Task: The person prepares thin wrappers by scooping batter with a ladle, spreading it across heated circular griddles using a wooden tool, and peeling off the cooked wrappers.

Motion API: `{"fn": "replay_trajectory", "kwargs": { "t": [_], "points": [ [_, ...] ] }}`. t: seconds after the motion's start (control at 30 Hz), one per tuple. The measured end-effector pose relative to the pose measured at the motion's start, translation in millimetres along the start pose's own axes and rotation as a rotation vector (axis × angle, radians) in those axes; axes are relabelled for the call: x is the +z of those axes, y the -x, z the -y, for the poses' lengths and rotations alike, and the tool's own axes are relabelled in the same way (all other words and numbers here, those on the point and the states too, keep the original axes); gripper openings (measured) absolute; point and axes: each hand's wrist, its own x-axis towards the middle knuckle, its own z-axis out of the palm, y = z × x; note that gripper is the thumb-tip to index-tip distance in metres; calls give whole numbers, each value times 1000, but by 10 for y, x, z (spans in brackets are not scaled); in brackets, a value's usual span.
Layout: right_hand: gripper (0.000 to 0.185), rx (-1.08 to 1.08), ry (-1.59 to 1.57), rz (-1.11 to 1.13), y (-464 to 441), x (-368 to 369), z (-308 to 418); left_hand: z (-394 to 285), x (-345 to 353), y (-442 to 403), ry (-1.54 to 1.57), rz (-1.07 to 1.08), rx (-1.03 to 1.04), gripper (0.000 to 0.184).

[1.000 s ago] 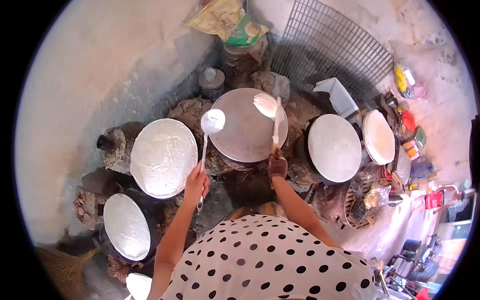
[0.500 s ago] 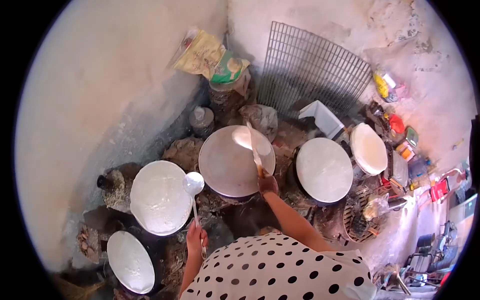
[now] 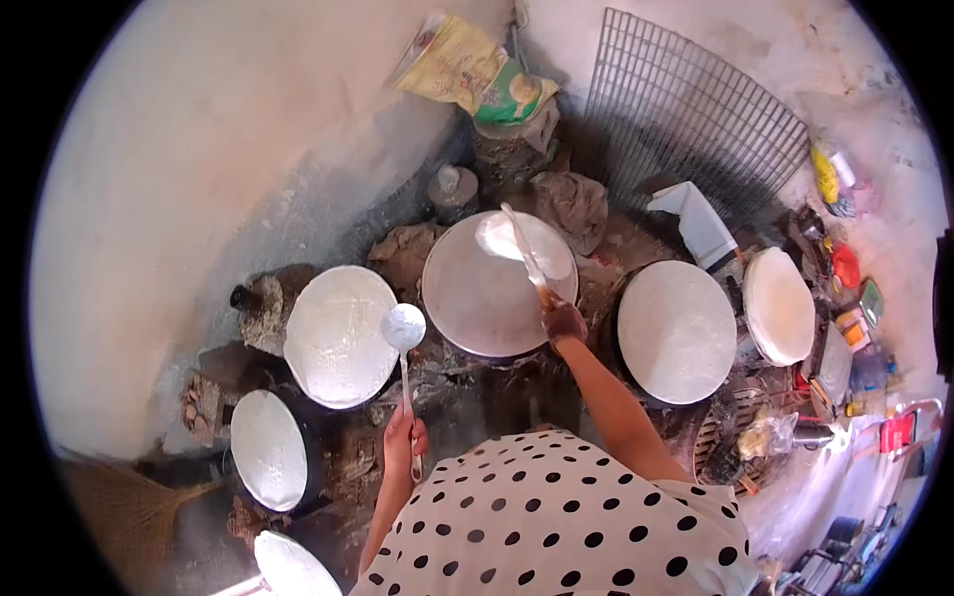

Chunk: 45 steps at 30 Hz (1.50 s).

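Note:
My left hand (image 3: 399,443) is closed around the handle of a ladle (image 3: 403,328), whose bowl is coated white. The ladle hangs between the left white-covered pan (image 3: 341,338) and the middle round griddle (image 3: 477,288). My right hand (image 3: 563,324) is wrapped round a long flat spatula (image 3: 521,238). Its blade reaches over the middle griddle, beside a white patch of batter (image 3: 495,236) near the far rim. I cannot tell whether the blade touches the surface. Most of that griddle's top looks bare and greyish.
More white-topped pans stand at right (image 3: 677,333), lower left (image 3: 268,450) and the bottom edge (image 3: 293,566). A stack of pale flat rounds (image 3: 778,306) lies far right, near a white bin (image 3: 696,223). Behind are a wire grid (image 3: 696,119) and a yellow-green bag (image 3: 477,74).
The view has swung, so the pans appear higher and further right, and another white-topped pan shows at the bottom left. Both hands keep their grips; the batter patch looks much the same.

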Motion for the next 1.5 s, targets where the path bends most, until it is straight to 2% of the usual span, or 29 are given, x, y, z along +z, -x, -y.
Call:
{"fn": "replay_trajectory", "kwargs": {
  "t": [0.03, 0.07, 0.1, 0.17, 0.3, 0.33, 0.4, 0.47, 0.5, 0.57, 0.63, 0.7, 0.73, 0.77, 0.83, 0.9, 0.97, 1.0, 1.03, 1.1, 1.17, 1.23, 1.27, 1.3, 1.37, 1.4, 1.43, 1.5],
  "points": [
    [40, 23, 60, 58, -4, -30, 185, 50, -5, 19, -27, 6, 19, 39],
    [43, 134, 83, 132, -199, 224, 101, 94, -12, 23, 32, 27, -6, 36],
    [43, 128, 80, 151, -327, 356, 53, 124, 6, 48, 32, 7, -5, 36],
    [35, -171, -63, 246, -519, 480, -79, 169, 80, 99, 118, 2, -30, 33],
    [35, -285, -122, 231, -747, 225, -569, 191, 198, 266, 199, -57, -28, 39],
    [37, -111, -362, 140, -879, 394, -844, 208, 223, 318, 214, -45, -15, 41],
    [38, 83, -600, 59, -819, 475, -925, 265, 249, 364, 212, -68, -8, 41],
    [44, -269, -124, 18, -502, 184, -489, 283, 297, 399, 202, -86, -3, 42],
    [44, -263, -128, 29, -393, 115, -275, 282, 342, 419, 255, -93, -10, 39],
    [44, -112, 190, 210, -377, 28, 81, 282, 405, 444, 306, -101, -15, 35],
    [44, -148, 167, 258, -660, 244, -151, 282, 429, 469, 340, -111, -40, 35],
    [37, -307, 22, 449, -831, 135, -304, 318, 406, 506, 325, -88, -15, 35],
    [37, -297, 65, 272, -807, 3, -351, 324, 402, 509, 310, -62, 11, 34],
    [37, -306, 68, 278, -810, -71, -330, 334, 404, 517, 317, -69, 17, 34],
    [40, -118, -33, 139, -744, -163, -331, 365, 407, 588, 357, -85, 23, 34],
    [41, -152, -52, 215, -875, 68, -365, 452, 315, 551, 371, -92, 6, 35],
    [42, -119, 375, 396, -811, 83, -95, 495, 255, 524, 385, -91, -8, 37],
    [40, -201, 230, 405, -829, 146, -176, 497, 243, 516, 404, -76, -16, 37],
    [40, -201, 229, 403, -820, 61, -230, 488, 240, 512, 423, -60, -25, 36],
    [39, -412, 59, 439, -868, -161, -349, 449, 262, 528, 412, -52, -7, 36],
    [38, -336, 33, 411, -993, -226, -322, 424, 274, 520, 404, -53, 7, 36],
    [39, 24, 149, 218, -904, -387, -93, 410, 271, 523, 376, -78, 3, 36],
    [40, -123, 136, 220, -1017, -165, -241, 396, 275, 509, 374, -83, 1, 36],
    [40, -122, 134, 221, -983, -138, -199, 381, 286, 486, 385, -103, -20, 36],
    [42, -307, 242, 362, -915, -85, -114, 364, 297, 449, 400, -122, -42, 36],
    [44, -341, 149, 454, -999, 2, -287, 361, 299, 444, 409, -105, -39, 35],
    [44, -341, 151, 456, -1092, 25, -441, 354, 294, 434, 418, -87, -37, 35],
    [48, -457, -177, 650, -1371, 53, -774, 340, 282, 402, 422, -90, -32, 35]
  ]
}}
